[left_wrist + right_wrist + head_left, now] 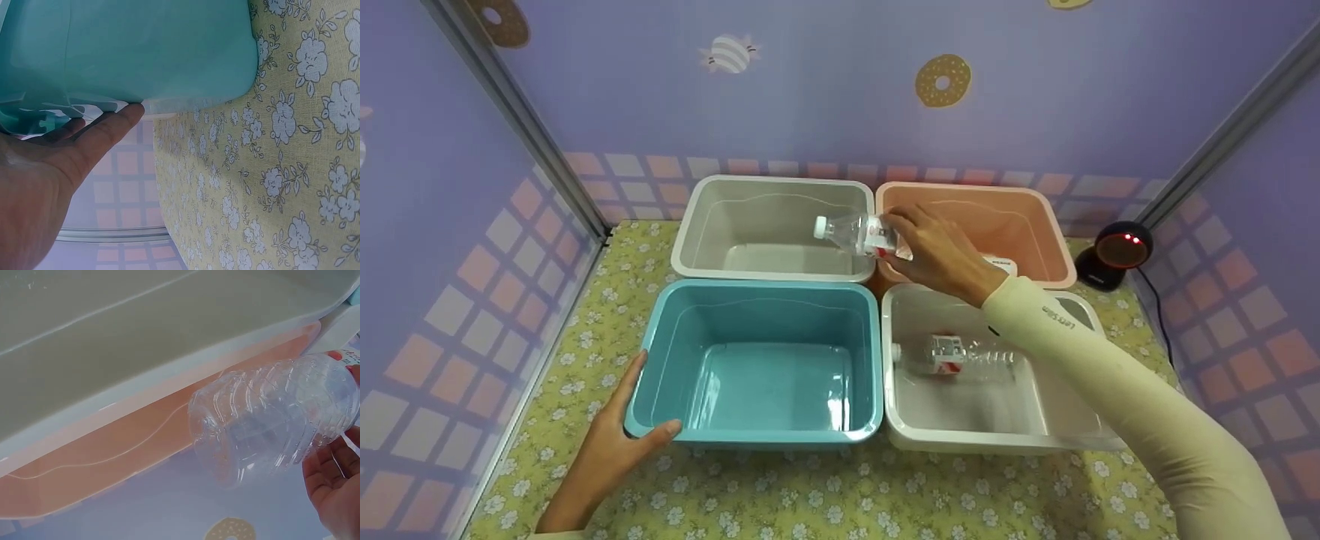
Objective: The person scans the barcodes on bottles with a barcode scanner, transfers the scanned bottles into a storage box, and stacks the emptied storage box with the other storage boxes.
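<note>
My right hand [934, 251] grips a clear plastic bottle [851, 234] with a white cap and a red-and-white label. The bottle lies sideways over the inner walls of the two back bins, its cap pointing left. In the right wrist view its ribbed base [225, 433] faces the camera, and my fingers [332, 472] are at the label end. My left hand [611, 435] rests at the near left corner of the blue bin [754, 436], thumb at the front rim and straight fingers [107, 132] along the outer side. A second labelled bottle [949, 356] lies in the near right bin.
A grey bin [780, 277] stands back left and an orange bin [982, 195] back right, with a white item [1001, 264] in it. The near right bin [997, 439] is off-white. A black round device [1121, 251] with red lights and a cable stands at right. Patterned walls enclose the table.
</note>
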`<state>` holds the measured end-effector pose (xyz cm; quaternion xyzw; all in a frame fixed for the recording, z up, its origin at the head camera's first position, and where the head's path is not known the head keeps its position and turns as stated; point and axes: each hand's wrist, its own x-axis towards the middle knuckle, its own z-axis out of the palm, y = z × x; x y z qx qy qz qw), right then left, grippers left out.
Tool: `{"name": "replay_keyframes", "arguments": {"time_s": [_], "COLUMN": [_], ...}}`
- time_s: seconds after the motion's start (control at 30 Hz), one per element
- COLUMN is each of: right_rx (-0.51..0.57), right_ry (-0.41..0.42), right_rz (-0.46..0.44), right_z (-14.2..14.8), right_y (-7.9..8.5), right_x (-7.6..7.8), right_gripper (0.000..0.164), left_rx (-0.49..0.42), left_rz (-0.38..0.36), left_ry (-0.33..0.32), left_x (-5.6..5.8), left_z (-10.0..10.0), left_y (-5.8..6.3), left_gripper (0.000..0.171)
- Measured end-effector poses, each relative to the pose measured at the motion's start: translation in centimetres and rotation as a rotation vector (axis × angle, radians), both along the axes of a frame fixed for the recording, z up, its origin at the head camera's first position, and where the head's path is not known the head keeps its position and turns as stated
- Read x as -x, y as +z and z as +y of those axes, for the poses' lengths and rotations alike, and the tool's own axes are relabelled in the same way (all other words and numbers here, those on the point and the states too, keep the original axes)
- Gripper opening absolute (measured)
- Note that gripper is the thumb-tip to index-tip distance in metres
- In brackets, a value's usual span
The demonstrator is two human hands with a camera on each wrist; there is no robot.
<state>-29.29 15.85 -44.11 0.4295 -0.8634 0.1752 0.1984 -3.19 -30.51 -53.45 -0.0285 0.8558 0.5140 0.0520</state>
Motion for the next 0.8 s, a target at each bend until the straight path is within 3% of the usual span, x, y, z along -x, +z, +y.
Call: {"name": "replay_keyframes", "arguments": {"time_s": [0.17, 0.47, 0.8], "right_rx": [0.002, -0.064, -0.107], "right_ry": [0.026, 0.004, 0.014], "right_rz": [0.013, -0.049, -0.026], "right_z": [-0.5, -1.8, -3.3], "right_y": [0.0, 0.0, 0.3], "right_x": [0.2, 0.2, 0.1], "right_gripper": [0.045, 0.053, 0.053], "left_rx": [0.011, -0.004, -0.004], "left_rz": [0.019, -0.018, -0.028], "left_ry": [-0.006, -0.003, 0.000], "left_x": [0.0, 0.0, 0.1], "left_z": [0.1, 0.1, -0.1], "left_y": [0.1, 0.2, 0.2], "left_gripper": [0.107, 0.107, 0.107]}}
